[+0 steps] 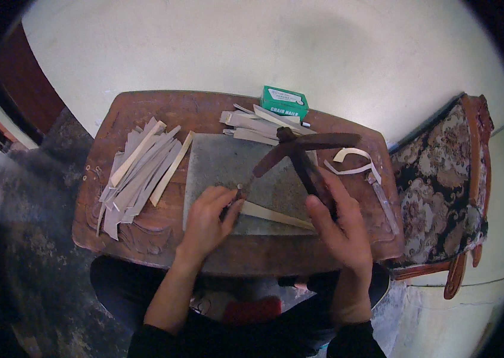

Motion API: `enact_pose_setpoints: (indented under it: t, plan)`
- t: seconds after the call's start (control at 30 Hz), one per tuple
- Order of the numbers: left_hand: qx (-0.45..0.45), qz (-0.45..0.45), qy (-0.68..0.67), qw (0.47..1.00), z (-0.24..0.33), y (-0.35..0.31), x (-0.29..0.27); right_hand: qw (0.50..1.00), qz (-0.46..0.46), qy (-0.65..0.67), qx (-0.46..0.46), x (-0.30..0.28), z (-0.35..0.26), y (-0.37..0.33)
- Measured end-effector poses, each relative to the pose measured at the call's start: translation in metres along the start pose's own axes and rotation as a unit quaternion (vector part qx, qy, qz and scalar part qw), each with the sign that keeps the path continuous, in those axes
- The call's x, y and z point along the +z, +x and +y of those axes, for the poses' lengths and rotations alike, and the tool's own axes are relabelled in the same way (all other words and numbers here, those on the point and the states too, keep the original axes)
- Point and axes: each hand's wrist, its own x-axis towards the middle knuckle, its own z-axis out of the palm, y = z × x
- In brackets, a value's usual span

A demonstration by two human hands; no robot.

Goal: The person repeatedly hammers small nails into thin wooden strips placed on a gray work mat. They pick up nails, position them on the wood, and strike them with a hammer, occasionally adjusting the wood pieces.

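Note:
My right hand (346,230) is wrapped round the handle of a dark, rusty-looking hammer (276,152). Its long, narrow head is raised over a grey slab (213,161), and one end hangs close to the fingertips of my left hand (207,215). Those fingers are pinched round what looks like a small round-headed nail (239,187); its lower part is hidden by the fingers. A pale tapered strip (273,215) lies on the slab, its left end under my left fingertips and its right end reaching towards my right hand.
Wooden table (159,244) with a carved edge, against a wall. Left, a heap of grey and pale strips (141,173); behind the slab, a smaller pile (249,126) and a green box (285,101). Right, a curled pale strip (353,156) and a flower-patterned chair (440,179).

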Motion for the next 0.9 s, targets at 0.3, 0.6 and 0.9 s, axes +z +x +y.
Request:
enact_pose_setpoints:
  t: [0.3,0.6,0.9]
  plan:
    - [0.024,0.000,-0.001,1.000,0.000,0.002,0.000,0.995,-0.063,-0.050,-0.055,-0.003,-0.016,-0.002]
    - [0.022,-0.011,0.016,1.000,0.001,0.003,0.000,0.996,-0.054,-0.045,-0.057,0.006,-0.017,-0.001]
    - [0.014,-0.010,0.014,1.000,0.002,0.003,0.000,0.997,-0.065,-0.043,-0.002,0.008,-0.017,-0.005]
